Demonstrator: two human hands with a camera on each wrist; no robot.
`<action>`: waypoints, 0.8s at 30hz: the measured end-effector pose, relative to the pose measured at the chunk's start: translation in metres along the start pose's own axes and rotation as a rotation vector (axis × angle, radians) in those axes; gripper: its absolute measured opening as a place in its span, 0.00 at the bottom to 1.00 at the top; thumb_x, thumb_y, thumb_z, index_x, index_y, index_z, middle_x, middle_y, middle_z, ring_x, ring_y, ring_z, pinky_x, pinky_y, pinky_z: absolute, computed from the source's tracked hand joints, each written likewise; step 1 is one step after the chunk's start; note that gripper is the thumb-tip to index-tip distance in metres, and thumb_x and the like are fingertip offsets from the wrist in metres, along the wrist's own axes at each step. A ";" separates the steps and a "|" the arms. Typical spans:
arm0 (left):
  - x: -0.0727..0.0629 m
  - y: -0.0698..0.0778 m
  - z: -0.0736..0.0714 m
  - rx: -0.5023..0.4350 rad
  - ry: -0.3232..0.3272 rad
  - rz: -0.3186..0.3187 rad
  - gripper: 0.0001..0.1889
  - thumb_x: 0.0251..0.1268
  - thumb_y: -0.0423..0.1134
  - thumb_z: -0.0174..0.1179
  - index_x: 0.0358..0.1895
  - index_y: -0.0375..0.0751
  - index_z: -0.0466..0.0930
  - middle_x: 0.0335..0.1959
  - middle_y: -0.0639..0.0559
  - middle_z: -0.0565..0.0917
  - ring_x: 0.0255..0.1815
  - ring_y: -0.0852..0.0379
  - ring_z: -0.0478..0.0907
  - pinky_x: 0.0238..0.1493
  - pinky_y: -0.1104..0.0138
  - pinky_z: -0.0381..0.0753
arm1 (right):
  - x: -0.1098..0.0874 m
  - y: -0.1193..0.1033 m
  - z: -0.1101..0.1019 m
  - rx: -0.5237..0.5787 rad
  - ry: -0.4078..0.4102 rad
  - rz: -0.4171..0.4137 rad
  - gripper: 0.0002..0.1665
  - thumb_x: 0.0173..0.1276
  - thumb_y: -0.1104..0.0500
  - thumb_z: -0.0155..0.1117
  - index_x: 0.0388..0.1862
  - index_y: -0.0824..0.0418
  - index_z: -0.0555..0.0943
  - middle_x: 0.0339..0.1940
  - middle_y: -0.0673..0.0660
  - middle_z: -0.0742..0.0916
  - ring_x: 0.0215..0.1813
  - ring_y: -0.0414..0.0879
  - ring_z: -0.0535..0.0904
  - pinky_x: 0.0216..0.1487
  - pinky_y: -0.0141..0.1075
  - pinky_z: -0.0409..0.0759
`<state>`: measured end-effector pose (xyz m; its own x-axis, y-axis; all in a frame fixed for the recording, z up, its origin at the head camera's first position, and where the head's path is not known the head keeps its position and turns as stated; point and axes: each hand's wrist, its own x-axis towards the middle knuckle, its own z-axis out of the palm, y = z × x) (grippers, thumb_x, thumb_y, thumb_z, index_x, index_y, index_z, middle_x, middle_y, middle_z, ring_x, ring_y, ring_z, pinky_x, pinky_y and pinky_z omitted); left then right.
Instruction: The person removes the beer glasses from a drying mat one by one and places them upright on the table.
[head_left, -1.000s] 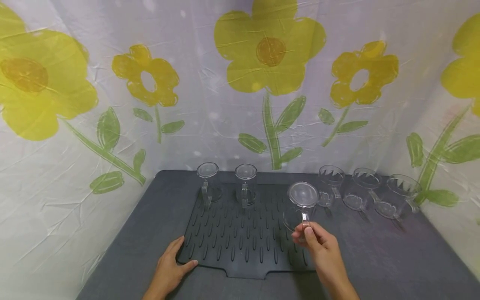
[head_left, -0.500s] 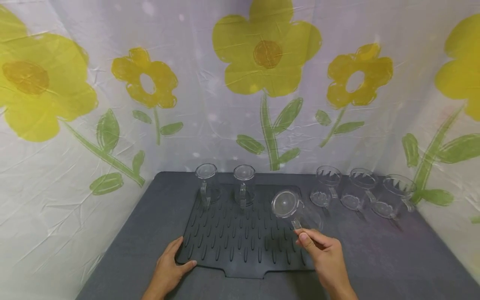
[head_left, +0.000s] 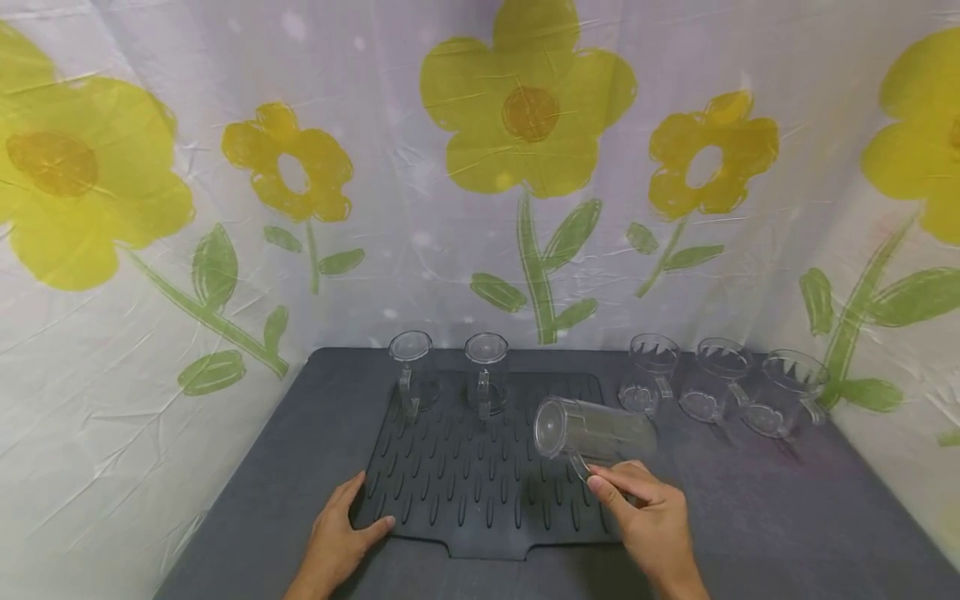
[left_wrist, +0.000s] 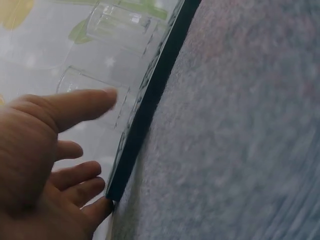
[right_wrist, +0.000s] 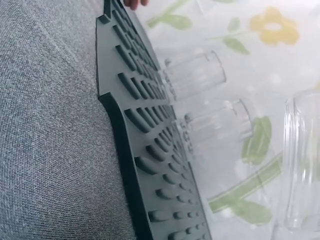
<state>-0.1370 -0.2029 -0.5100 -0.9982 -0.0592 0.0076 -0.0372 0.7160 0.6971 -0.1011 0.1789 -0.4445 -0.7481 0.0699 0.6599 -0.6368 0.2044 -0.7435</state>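
Observation:
My right hand (head_left: 654,521) pinches the handle of a clear mug (head_left: 600,429) between thumb and fingers. The mug lies tilted nearly sideways in the air over the right part of a black ribbed drying mat (head_left: 465,467), its base facing left. Part of a clear mug (right_wrist: 302,160) fills the right edge of the right wrist view. At the mat's front left corner rests my left hand (head_left: 337,529), thumb and fingers spread and fairly straight; in the left wrist view its fingertips (left_wrist: 100,207) touch the mat's edge. Two clear mugs (head_left: 411,375) (head_left: 487,375) stand upside down on the back of the mat.
Three more clear mugs (head_left: 648,375) (head_left: 714,383) (head_left: 783,396) stand upright in a row on the dark grey table (head_left: 750,517), right of the mat. A white curtain (head_left: 397,250) printed with yellow flowers hangs behind and at both sides.
The mug in my right hand has turned from roughly upside down to nearly sideways, its base swinging left and down. My left hand stays at the mat corner.

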 end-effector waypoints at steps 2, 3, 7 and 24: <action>-0.002 0.004 0.000 -0.004 0.018 0.001 0.48 0.52 0.51 0.72 0.72 0.30 0.59 0.67 0.29 0.63 0.67 0.29 0.59 0.61 0.38 0.63 | 0.000 -0.001 0.000 -0.057 0.002 -0.028 0.14 0.51 0.82 0.68 0.36 0.73 0.86 0.30 0.58 0.87 0.37 0.42 0.79 0.38 0.27 0.79; -0.002 0.006 0.000 -0.006 0.031 0.008 0.48 0.53 0.52 0.72 0.72 0.31 0.59 0.67 0.29 0.63 0.67 0.30 0.59 0.61 0.38 0.63 | -0.001 -0.002 0.000 -0.084 0.006 -0.037 0.14 0.50 0.81 0.69 0.36 0.71 0.87 0.30 0.56 0.87 0.37 0.42 0.79 0.39 0.26 0.79; -0.004 0.016 0.003 -0.078 0.093 0.058 0.44 0.55 0.50 0.71 0.71 0.33 0.62 0.67 0.33 0.65 0.65 0.32 0.64 0.60 0.42 0.68 | -0.003 -0.002 0.003 -0.154 0.026 -0.127 0.16 0.46 0.81 0.72 0.35 0.69 0.88 0.28 0.54 0.87 0.36 0.43 0.79 0.39 0.26 0.79; 0.008 0.071 0.029 -0.468 0.059 0.258 0.37 0.59 0.46 0.70 0.70 0.42 0.65 0.66 0.44 0.67 0.65 0.44 0.66 0.56 0.50 0.76 | -0.008 -0.005 0.018 -0.320 0.064 -0.350 0.06 0.56 0.63 0.75 0.30 0.66 0.88 0.27 0.51 0.87 0.30 0.44 0.78 0.34 0.23 0.77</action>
<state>-0.1488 -0.1321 -0.4815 -0.9674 0.0294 0.2516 0.2473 0.3264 0.9123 -0.0954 0.1594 -0.4486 -0.4796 0.0012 0.8775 -0.7515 0.5157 -0.4114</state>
